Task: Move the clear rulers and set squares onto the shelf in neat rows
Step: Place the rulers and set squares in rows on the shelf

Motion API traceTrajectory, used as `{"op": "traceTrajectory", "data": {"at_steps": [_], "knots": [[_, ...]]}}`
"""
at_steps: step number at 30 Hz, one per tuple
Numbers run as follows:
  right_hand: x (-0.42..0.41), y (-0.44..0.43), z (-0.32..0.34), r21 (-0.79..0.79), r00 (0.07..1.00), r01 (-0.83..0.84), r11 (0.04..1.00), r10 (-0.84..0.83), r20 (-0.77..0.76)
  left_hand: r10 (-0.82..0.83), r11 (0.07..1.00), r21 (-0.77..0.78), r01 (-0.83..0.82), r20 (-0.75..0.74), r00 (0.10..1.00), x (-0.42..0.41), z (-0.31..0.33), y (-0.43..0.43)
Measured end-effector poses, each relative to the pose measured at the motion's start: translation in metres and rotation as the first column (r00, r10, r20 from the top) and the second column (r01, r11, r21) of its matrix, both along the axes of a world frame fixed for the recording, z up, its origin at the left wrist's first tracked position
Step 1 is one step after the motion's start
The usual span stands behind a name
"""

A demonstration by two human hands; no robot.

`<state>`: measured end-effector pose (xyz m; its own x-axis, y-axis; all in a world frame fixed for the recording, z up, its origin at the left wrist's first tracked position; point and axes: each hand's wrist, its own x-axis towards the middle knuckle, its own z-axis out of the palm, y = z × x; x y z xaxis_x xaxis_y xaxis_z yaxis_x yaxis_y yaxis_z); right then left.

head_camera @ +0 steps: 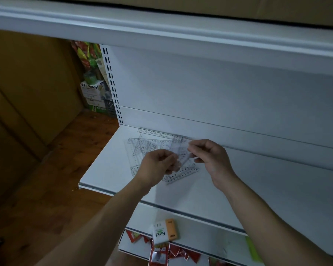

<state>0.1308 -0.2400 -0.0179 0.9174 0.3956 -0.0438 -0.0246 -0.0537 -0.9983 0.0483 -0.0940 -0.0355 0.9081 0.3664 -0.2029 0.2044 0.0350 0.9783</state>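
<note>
1. The shelf (104,169) is white, and so is the back wall (200,89) behind it.
2. The rulers and set squares (138,148) lying on it are see-through, with small black numbers and lines.
3. The clear piece (182,150) pinched by the left hand (158,166) and the right hand (210,156) is see-through too, with faint dark marks.
4. The post (112,81) is white with rows of dark slots.
5. The floor (75,150) is brown wood with darker streaks.
6. The tissue pack (164,231) is white and orange, with dark letters.
7. The packets (174,252) are red.
8. The bags (87,56) far back are green and red.
</note>
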Motion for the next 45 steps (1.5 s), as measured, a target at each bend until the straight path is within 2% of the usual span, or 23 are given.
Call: {"op": "traceTrajectory", "data": {"at_steps": [2,4,6,9,14,21,26,30,35,45], "knots": [[-0.005,0.002,-0.005,-0.056,0.995,-0.002,0.998,0.008,0.1,0.044,0.995,0.089,-0.043,0.0,0.999,-0.002,-0.003,0.0],[-0.008,0.003,-0.007,-0.072,0.992,-0.02,0.997,0.029,0.125,0.077,0.987,0.138,-0.077,0.006,0.997,-0.003,-0.004,0.002],[-0.007,0.003,-0.005,-0.049,0.998,-0.031,0.998,0.034,0.055,0.1,0.986,0.127,-0.105,0.043,0.994,-0.006,-0.003,0.004],[-0.003,0.0,-0.003,-0.022,0.995,-0.03,0.999,0.027,-0.1,0.107,0.994,-0.012,-0.106,0.111,0.988,-0.01,0.001,0.007],[-0.007,-0.003,-0.006,0.028,0.972,-0.034,0.999,0.04,-0.232,-0.001,0.999,-0.043,0.007,0.141,0.99,-0.014,0.003,0.01],[-0.023,-0.031,-0.007,0.019,0.973,0.133,0.991,-0.127,-0.19,-0.073,0.996,-0.037,0.078,0.114,0.991,-0.003,-0.002,-0.005],[-0.031,-0.076,-0.008,0.026,0.941,0.288,0.957,-0.278,-0.192,-0.194,0.98,-0.018,0.197,0.109,0.975,0.011,-0.003,-0.045],[-0.038,-0.127,-0.003,0.036,0.912,0.389,0.92,-0.38,-0.158,-0.335,0.942,0.065,0.33,0.087,0.938,0.02,-0.002,-0.091],[-0.05,-0.214,0.002,0.024,0.878,0.469,0.883,-0.464,-0.116,-0.401,0.914,0.109,0.39,0.11,0.909,0.031,0.001,-0.176],[-0.101,-0.462,-0.005,0.012,0.751,0.655,0.755,-0.649,-0.121,-0.601,0.798,0.07,0.598,0.165,0.782,0.02,-0.001,-0.428]]}}
